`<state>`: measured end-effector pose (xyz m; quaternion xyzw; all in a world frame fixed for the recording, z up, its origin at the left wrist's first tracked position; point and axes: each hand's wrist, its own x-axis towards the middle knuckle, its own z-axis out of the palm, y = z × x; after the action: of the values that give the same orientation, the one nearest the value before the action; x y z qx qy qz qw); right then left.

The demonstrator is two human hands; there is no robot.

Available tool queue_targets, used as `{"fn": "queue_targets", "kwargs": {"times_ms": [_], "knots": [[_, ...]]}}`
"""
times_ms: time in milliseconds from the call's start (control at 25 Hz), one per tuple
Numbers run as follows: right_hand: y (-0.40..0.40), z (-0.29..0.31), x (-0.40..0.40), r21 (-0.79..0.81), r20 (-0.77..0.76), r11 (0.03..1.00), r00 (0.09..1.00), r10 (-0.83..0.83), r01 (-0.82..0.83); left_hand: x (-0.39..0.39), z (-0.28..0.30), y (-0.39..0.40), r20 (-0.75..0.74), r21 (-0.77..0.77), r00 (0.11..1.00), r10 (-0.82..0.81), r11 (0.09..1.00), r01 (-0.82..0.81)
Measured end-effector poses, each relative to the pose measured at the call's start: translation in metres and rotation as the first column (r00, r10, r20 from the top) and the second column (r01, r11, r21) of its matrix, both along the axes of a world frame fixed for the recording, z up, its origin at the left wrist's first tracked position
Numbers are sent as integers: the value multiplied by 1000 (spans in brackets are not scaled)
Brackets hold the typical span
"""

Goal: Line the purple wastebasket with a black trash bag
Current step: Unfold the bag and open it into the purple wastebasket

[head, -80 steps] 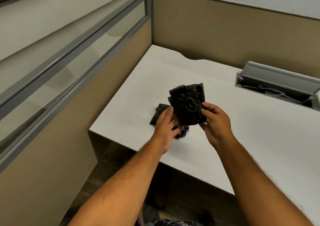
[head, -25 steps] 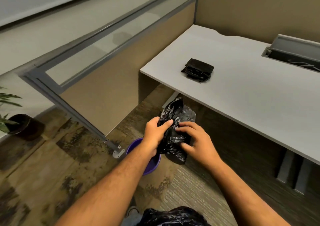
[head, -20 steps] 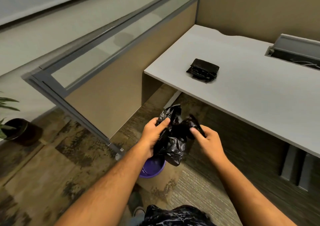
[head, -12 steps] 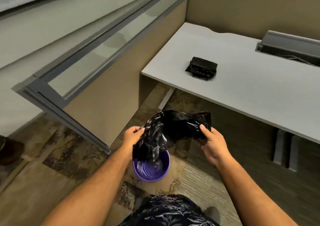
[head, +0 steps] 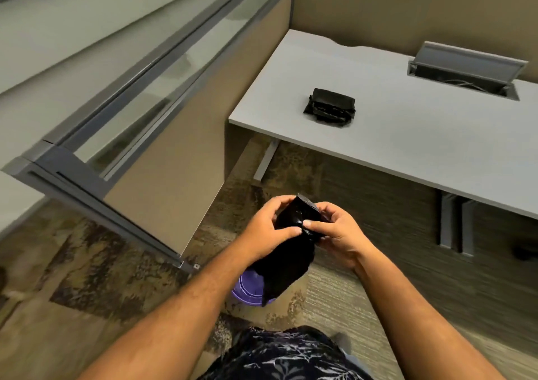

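Black trash bag (head: 286,258): one, bunched, held in the air at frame centre. Its upper edge is gathered between both hands; the lower part hangs loose and drapes over the view of the bin below. Whether it touches the bin cannot be told.

Left hand (head: 266,228): at 9 o'clock of the bag's top, thumb and fingers pinched shut on the plastic.

Right hand (head: 334,231): at 3 o'clock of the bag's top, fingertips likewise clamped on the plastic, thumb tips of both hands nearly meeting.

Purple wastebasket (head: 247,290): on the carpet (head: 87,277) at 6 o'clock of the hands, upright, mouth open. Only the rim and part of the inner wall show; the visible part holds nothing, the rest is hidden by the bag.

Folded black bags (head: 330,108): a flat stack on the white desk (head: 422,135), at 12 o'clock of the hands, near the desk's front-left corner.

Cable tray (head: 463,72): recess in the desk at 1 o'clock, lid tilted up, wires lying inside.
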<state>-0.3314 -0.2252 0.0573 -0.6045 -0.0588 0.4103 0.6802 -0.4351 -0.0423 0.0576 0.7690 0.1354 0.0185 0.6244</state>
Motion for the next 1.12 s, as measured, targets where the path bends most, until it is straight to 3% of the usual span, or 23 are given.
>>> {"fn": "queue_targets", "kwargs": {"times_ms": [80,200,320,400,520,600,680,800,880,920,960,1040,1120], "knots": [[4,7,1,-15,24,999,999,33,-33,2,5,1,21,-70,999,-27,997,28],[8,18,7,21,34,1000,999,-9,8,-3,11,3,62,-292,996,58,956,-37],[8,22,11,48,10,997,998,-58,57,-3,1,7,-1,-331,995,99,939,-93],[10,25,16,63,-64,995,995,-71,75,-7,-9,7,-92,-369,996,-1,929,-33],[17,32,34,51,-195,986,969,-149,162,-23,-35,5,-269,-245,944,-193,961,127],[19,36,55,4,-263,959,925,-272,283,-34,-55,6,-368,-140,908,-202,977,160],[15,39,75,-50,-285,901,859,-426,430,-44,-70,10,-374,-159,912,-168,981,115],[3,32,85,-200,-93,834,837,-539,515,-48,-69,9,-357,-364,934,-17,923,-123],[-4,14,65,-437,208,755,872,-444,489,-42,-63,5,-368,-445,919,137,842,-304],[-5,6,47,-487,392,698,846,-363,525,-36,-59,2,-383,-457,902,199,808,-373],[-6,-1,27,-444,540,702,791,-287,557,-29,-55,-1,-408,-465,882,235,778,-422],[-6,-14,-19,-295,690,852,714,-123,432,-14,-48,-6,-475,-495,841,257,712,-497],[-7,-28,-60,-304,725,944,673,146,124,-1,-45,-6,-560,-486,781,277,654,-580]]}}
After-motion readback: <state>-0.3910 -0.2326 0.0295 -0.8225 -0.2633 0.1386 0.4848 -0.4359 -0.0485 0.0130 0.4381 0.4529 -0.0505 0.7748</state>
